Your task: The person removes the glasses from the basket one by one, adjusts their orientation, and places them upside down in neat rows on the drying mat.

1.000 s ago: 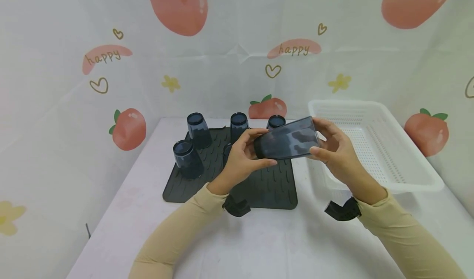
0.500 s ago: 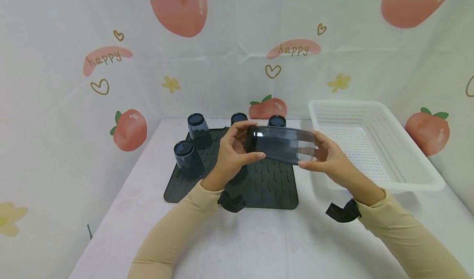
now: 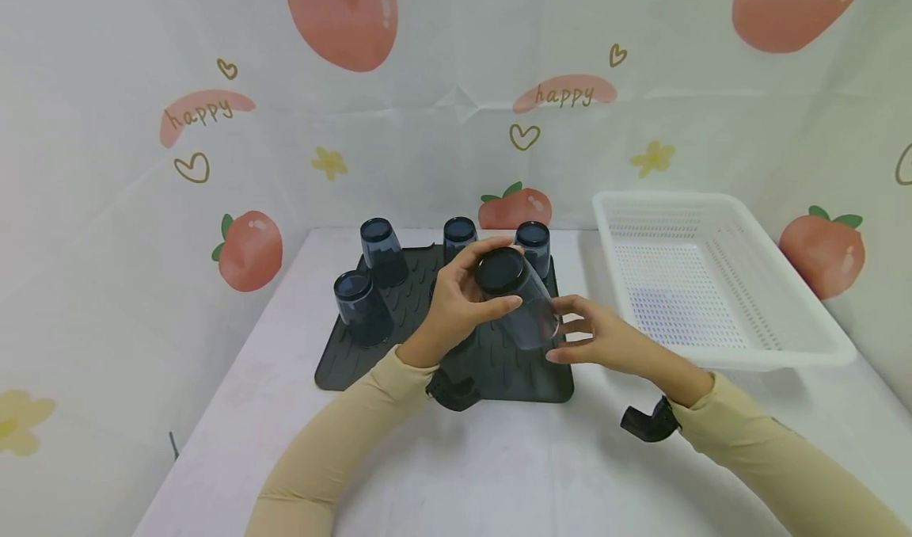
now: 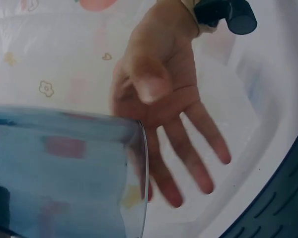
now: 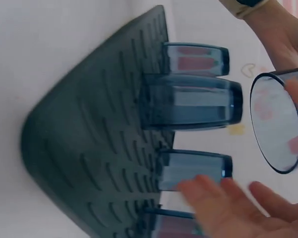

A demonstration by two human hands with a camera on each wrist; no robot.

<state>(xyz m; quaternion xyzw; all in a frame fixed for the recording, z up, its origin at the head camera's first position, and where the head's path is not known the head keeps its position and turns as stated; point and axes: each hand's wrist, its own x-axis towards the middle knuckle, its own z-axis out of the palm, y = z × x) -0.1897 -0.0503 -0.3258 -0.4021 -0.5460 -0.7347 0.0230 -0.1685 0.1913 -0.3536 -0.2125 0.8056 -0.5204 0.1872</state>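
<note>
My left hand (image 3: 456,303) grips a dark blue-grey drinking glass (image 3: 530,319) near its base, above a black drying mat (image 3: 520,378). The glass is tilted, base up, its mouth pointing down and to the right. Beside that mouth is my right hand (image 3: 606,339), fingers extended and apart, not closed round the glass. In the left wrist view the right hand (image 4: 164,94) is spread beside the rim; whether a finger touches it, I cannot tell. Upside-down glasses of the same kind stand on the mat, such as one glass (image 3: 365,315) at the left; another is mostly hidden behind my left hand.
A white plastic basket (image 3: 777,359) with perforated walls stands right of the mat. At the mat's back are several inverted glasses, among them the back right glass (image 3: 534,248). A white printed backdrop (image 3: 427,149) rises behind the white table (image 3: 492,466).
The glass has swung from lying sideways between both hands to mouth-down. My right hand has let go of its rim end and moved lower; my left hand still grips the base.
</note>
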